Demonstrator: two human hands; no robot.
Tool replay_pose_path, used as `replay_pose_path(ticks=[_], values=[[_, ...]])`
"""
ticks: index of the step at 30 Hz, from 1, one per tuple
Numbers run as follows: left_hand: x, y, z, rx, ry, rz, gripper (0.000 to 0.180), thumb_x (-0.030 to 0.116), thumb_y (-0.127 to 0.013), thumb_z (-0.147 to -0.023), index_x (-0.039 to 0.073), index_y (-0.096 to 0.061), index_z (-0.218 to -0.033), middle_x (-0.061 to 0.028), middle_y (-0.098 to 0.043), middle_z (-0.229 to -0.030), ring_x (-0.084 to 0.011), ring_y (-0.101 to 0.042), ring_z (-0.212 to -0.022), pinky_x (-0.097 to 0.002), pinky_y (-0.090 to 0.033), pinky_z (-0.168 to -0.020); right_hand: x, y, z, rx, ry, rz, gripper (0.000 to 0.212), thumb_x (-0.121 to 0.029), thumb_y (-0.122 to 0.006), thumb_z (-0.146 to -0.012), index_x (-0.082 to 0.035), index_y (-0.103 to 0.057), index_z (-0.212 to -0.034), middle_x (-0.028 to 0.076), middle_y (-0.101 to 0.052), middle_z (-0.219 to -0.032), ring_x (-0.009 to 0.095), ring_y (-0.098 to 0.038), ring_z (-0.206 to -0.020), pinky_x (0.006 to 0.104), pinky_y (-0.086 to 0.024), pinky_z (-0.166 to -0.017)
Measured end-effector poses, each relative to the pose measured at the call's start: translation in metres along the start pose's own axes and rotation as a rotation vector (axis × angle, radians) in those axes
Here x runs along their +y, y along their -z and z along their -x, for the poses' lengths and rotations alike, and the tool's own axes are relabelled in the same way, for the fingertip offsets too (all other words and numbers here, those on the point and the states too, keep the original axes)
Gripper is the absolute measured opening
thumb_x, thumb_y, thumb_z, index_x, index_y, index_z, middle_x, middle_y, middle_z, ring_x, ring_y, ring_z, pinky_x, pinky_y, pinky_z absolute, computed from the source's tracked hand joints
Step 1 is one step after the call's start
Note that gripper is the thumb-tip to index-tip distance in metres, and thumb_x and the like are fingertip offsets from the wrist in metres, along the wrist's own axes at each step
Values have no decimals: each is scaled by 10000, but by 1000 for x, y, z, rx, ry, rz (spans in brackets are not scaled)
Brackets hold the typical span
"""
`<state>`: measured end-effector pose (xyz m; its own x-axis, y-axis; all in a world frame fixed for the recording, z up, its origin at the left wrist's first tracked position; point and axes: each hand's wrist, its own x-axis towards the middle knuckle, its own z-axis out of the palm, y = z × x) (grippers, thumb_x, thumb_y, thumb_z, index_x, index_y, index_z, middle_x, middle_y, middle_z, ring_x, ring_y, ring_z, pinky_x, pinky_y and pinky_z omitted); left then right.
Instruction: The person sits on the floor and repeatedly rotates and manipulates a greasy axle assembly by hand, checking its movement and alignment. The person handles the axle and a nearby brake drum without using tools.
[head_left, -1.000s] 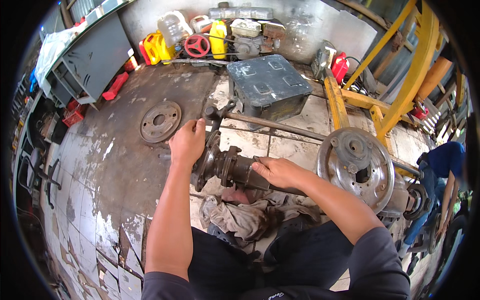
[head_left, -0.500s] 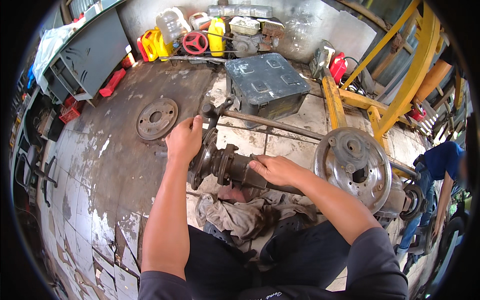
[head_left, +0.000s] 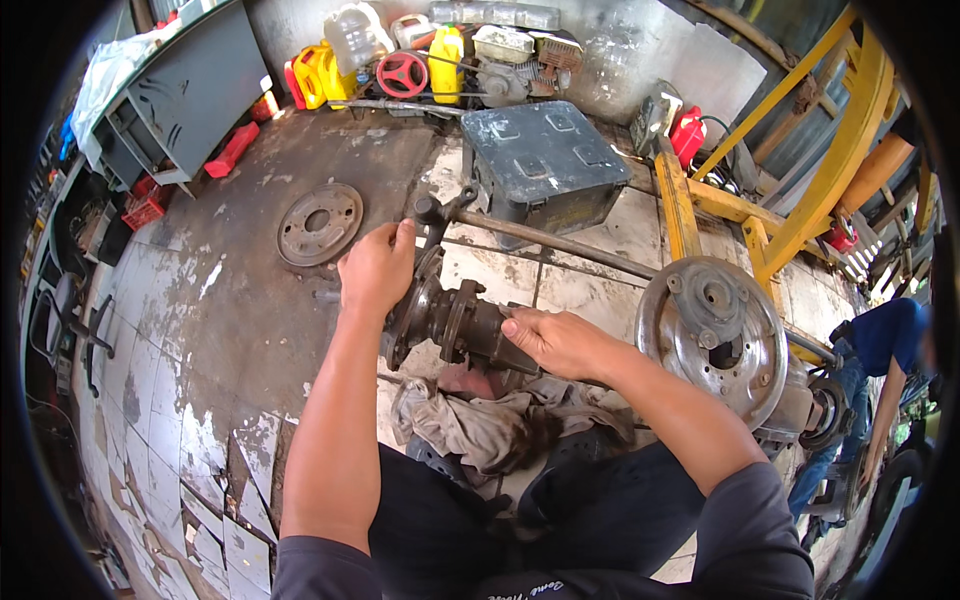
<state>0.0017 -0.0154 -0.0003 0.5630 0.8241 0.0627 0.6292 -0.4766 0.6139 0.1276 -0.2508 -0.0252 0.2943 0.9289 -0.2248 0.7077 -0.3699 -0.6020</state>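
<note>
1. The left hand (head_left: 375,268) is lying over the top of a round flange (head_left: 412,318) at the left end of a dark, greasy axle part (head_left: 468,325); its fingers are curling over the rim, so the grip is closing on the flange.
2. The right hand (head_left: 558,340) is pressing on the right side of the same axle part, with the fingers spread flat along the body – a wide hold on it, not a fist.
3. The axle part is lying low above the tiled floor (head_left: 190,380), just in front of the person's knees, and a dirty rag (head_left: 470,425) is lying under it.
4. A long steel rod (head_left: 560,243) is running behind the hands toward a big round brake drum (head_left: 712,335) on the right.
5. A rusty disc (head_left: 318,222) is lying flat on the floor, near the left hand but apart from it.
6. A dark metal box (head_left: 545,160) is standing behind the rod – yellow canisters (head_left: 325,72) are standing further back by the wall.
7. At the right edge another person in a blue sleeve (head_left: 890,335) is bending down.
</note>
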Motion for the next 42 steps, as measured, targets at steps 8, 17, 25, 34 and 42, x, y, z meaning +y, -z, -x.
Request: replay_pose_path(ticks=[8,17,25,34,42], values=[[1,-3,-2,-4,-8,-18,532,493,-430,-1010,59,-722,-1107,-199,-722,-1033,-385,-640,-1091,-484,-389,-1039,6,2,-1,6,-50,40,813,-654,-217,-1028,32,-623,-1187,271,-686,-1044,467,-623,-1044,497,-483,-943],[7,2,2,-50,33,-19,533,490,-434,-1003,66,-707,-1174,-204,-714,-1094,-380,-630,-1123,-465,-380,-1057,6,0,-1,10,-48,35,790,-648,-254,-1028,31,-611,-1219,280,-682,-1040,473,-625,-1024,497,-489,-926],[-1,-1,-1,-33,9,25,531,495,-425,-1008,71,-714,-1145,-187,-719,-1081,-372,-631,-1116,-493,-351,-1073,5,3,-5,-36,-53,61,789,-646,-264,-1027,42,-595,-1227,302,-668,-1073,473,-619,-1049,499,-483,-937],[1,1,0,-52,15,21,520,484,-428,-1012,73,-729,-1114,-194,-724,-1030,-380,-637,-1086,-503,-356,-1055,7,1,-3,-12,-10,23,793,-646,-255,-1028,49,-597,-1197,294,-658,-1117,469,-603,-1084,498,-472,-960],[1,-3,-3,-12,-14,29,518,479,-426,-1012,69,-723,-1122,-195,-723,-1019,-378,-637,-1084,-509,-327,-1084,8,0,-8,-13,-70,74,827,-667,-233,-1020,58,-605,-1165,297,-656,-1105,461,-605,-1085,498,-471,-963]])
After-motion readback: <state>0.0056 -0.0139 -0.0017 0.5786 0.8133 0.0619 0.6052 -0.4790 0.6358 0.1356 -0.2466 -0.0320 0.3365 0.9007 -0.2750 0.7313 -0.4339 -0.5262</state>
